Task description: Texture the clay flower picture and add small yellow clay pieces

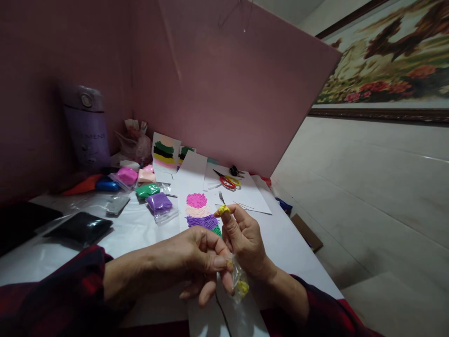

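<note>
My right hand [246, 236] pinches a small lump of yellow modelling clay [223, 209] between thumb and fingertips, raised above the table. Just below and to the left, my left hand [201, 260] is closed on a clear plastic bag [237, 271] that hangs down with more yellow clay inside it. Behind the hands a sheet carries a clay picture [198, 211] with textured pink, peach, purple and green patches; my hands hide its lower part. A small fork [221, 197] lies just beyond my right fingertips.
Bagged clay lies at left: purple [159, 202], green [148, 190], pink [126, 175] and black [81, 228]. Red-and-yellow scissors [228, 181] rest on white paper at the back. A purple tumbler [87, 126] stands back left, and a coloured card [165, 154] leans by the pink wall [224, 84].
</note>
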The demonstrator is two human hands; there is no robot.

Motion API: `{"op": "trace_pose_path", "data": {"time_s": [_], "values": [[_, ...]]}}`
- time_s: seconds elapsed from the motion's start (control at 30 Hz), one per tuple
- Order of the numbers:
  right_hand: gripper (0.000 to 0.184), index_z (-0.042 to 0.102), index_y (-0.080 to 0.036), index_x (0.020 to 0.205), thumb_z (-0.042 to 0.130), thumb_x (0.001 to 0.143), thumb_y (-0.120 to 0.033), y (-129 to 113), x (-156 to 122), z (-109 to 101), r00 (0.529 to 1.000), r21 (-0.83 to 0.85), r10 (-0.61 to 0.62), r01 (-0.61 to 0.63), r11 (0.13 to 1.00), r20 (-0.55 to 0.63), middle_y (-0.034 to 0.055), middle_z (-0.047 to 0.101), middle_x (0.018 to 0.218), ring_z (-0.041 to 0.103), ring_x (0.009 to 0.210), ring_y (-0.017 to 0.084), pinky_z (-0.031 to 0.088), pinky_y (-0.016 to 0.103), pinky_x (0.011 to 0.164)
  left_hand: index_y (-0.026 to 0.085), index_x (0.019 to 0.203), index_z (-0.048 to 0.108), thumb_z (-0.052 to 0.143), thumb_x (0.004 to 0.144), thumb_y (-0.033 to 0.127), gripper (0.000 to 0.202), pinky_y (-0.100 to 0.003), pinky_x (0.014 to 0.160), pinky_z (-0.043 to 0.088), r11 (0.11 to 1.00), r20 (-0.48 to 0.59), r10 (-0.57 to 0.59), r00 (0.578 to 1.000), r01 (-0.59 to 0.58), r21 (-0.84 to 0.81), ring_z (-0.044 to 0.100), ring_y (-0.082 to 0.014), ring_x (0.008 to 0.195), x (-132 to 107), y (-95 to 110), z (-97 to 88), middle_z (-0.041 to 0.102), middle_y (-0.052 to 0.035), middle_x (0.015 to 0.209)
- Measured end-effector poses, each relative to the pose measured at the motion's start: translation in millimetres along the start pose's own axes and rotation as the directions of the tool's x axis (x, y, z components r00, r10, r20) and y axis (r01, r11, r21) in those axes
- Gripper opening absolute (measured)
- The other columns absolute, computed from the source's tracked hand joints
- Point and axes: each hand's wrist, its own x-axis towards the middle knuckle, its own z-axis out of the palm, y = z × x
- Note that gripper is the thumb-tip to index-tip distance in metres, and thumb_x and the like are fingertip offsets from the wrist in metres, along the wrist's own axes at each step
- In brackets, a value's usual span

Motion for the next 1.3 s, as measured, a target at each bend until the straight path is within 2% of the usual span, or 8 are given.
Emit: {"op": "trace_pose_path", "data": {"time_s": [0.13, 0.27, 0.4, 0.57, 0.7, 0.93, 1.13, 1.3], "values": [[0.027, 0.056, -0.021, 0.090, 0.053, 0.094, -0.047, 2.2, -2.8, 1.3, 1.000, -0.028, -0.009, 0.008, 1.000, -0.009, -0.0112, 0.036, 0.046, 0.028, 0.037, 0.005, 0.022, 0.017, 0.036, 0.015, 0.078, 0.071, 0.072, 0.074, 0.028, 0.013, -0.018, 0.037, 0.036, 0.994, 0.002, -0.084, 0.996, 0.084, 0.065, 0.056, -0.0079, 0.046, -2.6, 2.9, 7.8, 0.071, -0.0041, 0.080], [0.025, 0.055, -0.022, 0.089, 0.052, 0.095, -0.046, 4.3, -5.6, 4.6, 0.999, -0.041, -0.012, 0.013, 0.999, 0.039, -0.0116, 0.033, 0.046, 0.026, 0.037, 0.004, 0.021, 0.017, 0.036, 0.014, 0.076, 0.072, 0.076, 0.066, 0.019, 0.011, -0.019, 0.043, 0.030, 0.992, -0.062, -0.121, 0.991, 0.118, -0.049, 0.044, -0.0042, 0.042, -5.7, -2.7, 20.0, 0.063, 0.0001, 0.069], [0.027, 0.057, -0.021, 0.094, 0.050, 0.096, -0.047, 6.7, -0.4, 2.5, 1.000, -0.005, -0.014, 0.014, 1.000, 0.022, -0.0111, 0.035, 0.047, 0.027, 0.038, 0.004, 0.022, 0.016, 0.037, 0.013, 0.072, 0.072, 0.079, 0.065, 0.025, 0.015, -0.020, 0.049, 0.033, 0.989, -0.076, -0.038, 0.996, 0.027, -0.149, 0.048, -0.0052, 0.046, -1.5, -10.1, 18.0, 0.067, -0.0027, 0.071], [0.029, 0.061, -0.019, 0.103, 0.055, 0.092, -0.045, 6.5, 10.5, -6.9, 0.988, -0.043, -0.033, 0.026, 0.999, -0.153, -0.0034, 0.054, 0.070, 0.043, 0.048, 0.006, 0.035, 0.016, 0.039, 0.015, 0.083, 0.074, 0.077, 0.068, 0.040, 0.029, -0.019, 0.035, 0.022, 0.998, -0.250, 0.060, 0.966, -0.058, 0.014, 0.037, -0.0050, 0.035, 3.6, 1.7, -1.1, 0.058, 0.0017, 0.050], [0.028, 0.062, -0.018, 0.107, 0.060, 0.089, -0.039, 5.8, 12.3, -10.2, 0.987, -0.046, -0.057, 0.051, 0.998, -0.148, -0.0018, 0.058, 0.074, 0.049, 0.048, 0.007, 0.044, 0.019, 0.042, 0.014, 0.087, 0.071, 0.077, 0.067, 0.030, 0.026, -0.016, 0.032, 0.025, 0.988, -0.362, 0.151, 0.920, -0.156, 0.015, 0.039, -0.0041, 0.040, 2.9, 13.6, -8.2, 0.064, 0.0001, 0.062], [0.028, 0.063, -0.018, 0.113, 0.059, 0.087, -0.027, 5.1, 5.7, -8.6, 0.987, -0.011, -0.128, 0.128, 0.992, -0.096, -0.0024, 0.057, 0.071, 0.050, 0.047, 0.008, 0.046, 0.022, 0.045, 0.012, 0.083, 0.068, 0.060, 0.068, 0.016, 0.017, -0.016, 0.030, 0.018, 0.982, -0.390, 0.185, 0.902, -0.188, 0.031, 0.035, -0.0049, 0.029, 4.6, 10.6, -15.8, 0.058, -0.0005, 0.045], [0.021, 0.065, -0.024, 0.110, 0.056, 0.091, -0.024, -1.0, -1.0, -5.8, 0.952, -0.162, -0.295, 0.279, 0.947, -0.083, 0.0007, 0.055, 0.089, 0.050, 0.055, 0.007, 0.046, 0.023, 0.047, 0.011, 0.083, 0.066, 0.067, 0.069, 0.014, 0.015, -0.015, 0.042, 0.042, 0.937, -0.528, 0.220, 0.821, -0.328, -0.119, 0.055, -0.0082, 0.045, 3.8, 12.0, -13.6, 0.064, -0.0037, 0.056], [0.022, 0.061, -0.025, 0.109, 0.055, 0.090, -0.016, 1.9, -1.7, -7.5, 0.918, -0.296, -0.396, 0.369, 0.881, -0.033, 0.0014, 0.055, 0.092, 0.052, 0.064, 0.010, 0.043, 0.022, 0.047, 0.011, 0.083, 0.066, 0.071, 0.073, 0.015, 0.012, -0.016, 0.046, 0.048, 0.933, -0.575, 0.215, 0.789, -0.340, -0.118, 0.061, -0.0092, 0.053, 2.8, 14.1, -9.2, 0.069, -0.0052, 0.069]]}}
